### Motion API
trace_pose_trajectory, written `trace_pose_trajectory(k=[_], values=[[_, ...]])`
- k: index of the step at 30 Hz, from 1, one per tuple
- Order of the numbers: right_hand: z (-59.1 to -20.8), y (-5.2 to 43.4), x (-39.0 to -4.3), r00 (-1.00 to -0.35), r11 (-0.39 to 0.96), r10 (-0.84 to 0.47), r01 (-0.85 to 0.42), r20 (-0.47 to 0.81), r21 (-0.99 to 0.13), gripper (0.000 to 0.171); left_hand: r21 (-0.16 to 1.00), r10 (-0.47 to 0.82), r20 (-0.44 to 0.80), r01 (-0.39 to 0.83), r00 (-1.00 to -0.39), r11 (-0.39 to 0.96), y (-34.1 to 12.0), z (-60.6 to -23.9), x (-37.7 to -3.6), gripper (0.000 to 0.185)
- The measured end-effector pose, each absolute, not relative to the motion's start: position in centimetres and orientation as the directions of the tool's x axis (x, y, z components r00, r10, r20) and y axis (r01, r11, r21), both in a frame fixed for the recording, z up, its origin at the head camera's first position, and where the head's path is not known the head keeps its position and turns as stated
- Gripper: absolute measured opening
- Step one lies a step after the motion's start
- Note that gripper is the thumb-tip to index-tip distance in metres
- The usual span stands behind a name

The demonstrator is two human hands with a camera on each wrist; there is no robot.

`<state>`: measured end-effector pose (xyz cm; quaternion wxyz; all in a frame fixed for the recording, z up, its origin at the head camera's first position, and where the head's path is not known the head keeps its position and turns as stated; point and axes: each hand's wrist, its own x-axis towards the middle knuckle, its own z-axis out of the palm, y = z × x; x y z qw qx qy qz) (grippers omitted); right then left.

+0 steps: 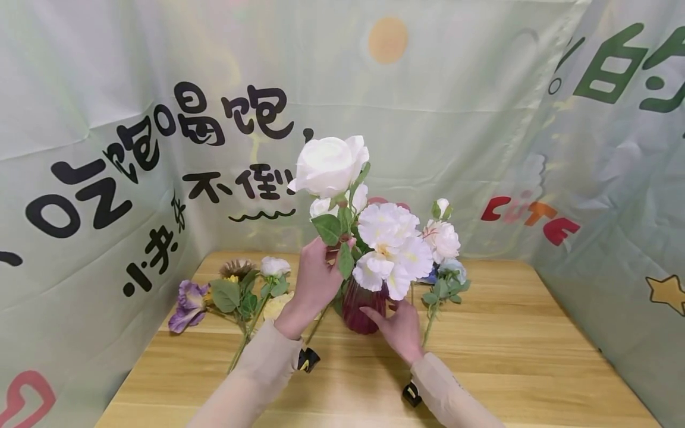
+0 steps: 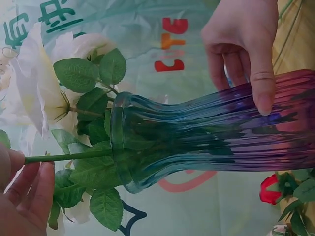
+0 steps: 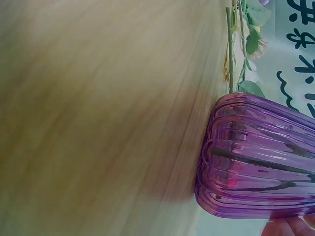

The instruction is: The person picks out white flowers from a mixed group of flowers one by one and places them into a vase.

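My left hand (image 1: pixel 316 273) pinches the green stem (image 2: pixel 59 157) of a white rose (image 1: pixel 329 166), just outside the mouth of a ribbed glass vase (image 1: pixel 363 309). The left wrist view shows the vase shading from teal at its rim to purple and pink lower down. My right hand (image 1: pixel 401 330) grips the vase's body, its thumb lying along the near side. A large white ruffled flower (image 1: pixel 387 246) and green leaves (image 2: pixel 78 73) stand at the rim. Through the purple glass, dark stems (image 3: pixel 256 160) show in the right wrist view.
On the wooden table (image 1: pixel 508 356), a purple flower (image 1: pixel 189 306), a brown flower (image 1: pixel 238 268) and a small white one (image 1: pixel 275 266) lie left. A pale pink flower (image 1: pixel 443 239) and a blue one (image 1: pixel 453 270) are right. A printed cloth (image 1: pixel 455 71) hangs behind.
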<state>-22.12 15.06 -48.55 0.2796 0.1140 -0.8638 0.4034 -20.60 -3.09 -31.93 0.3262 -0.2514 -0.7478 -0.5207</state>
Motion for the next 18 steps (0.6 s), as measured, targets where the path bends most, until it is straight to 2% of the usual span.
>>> trace_pose_trajectory(k=[8,13,18], values=[[-48.44,15.04,-22.20,-0.808,0.648,0.040,-0.426,0.587,-0.631,0.044,0.606,0.046,0.745,0.704,-0.666,0.372,-2.67,-31.61,-20.65,0.015],[-48.55,15.04,-22.12,-0.825,0.636,0.043,-0.413,0.564,-0.652,0.044,0.641,-0.007,0.734,0.690,-0.679,0.336,-2.62,-31.29,-20.44,0.016],[-48.60,15.02,-22.07,-0.821,0.634,0.038,-0.421,0.570,-0.649,0.050,0.625,-0.052,0.764,0.718,-0.643,0.306,-3.03,-31.14,-20.17,0.016]])
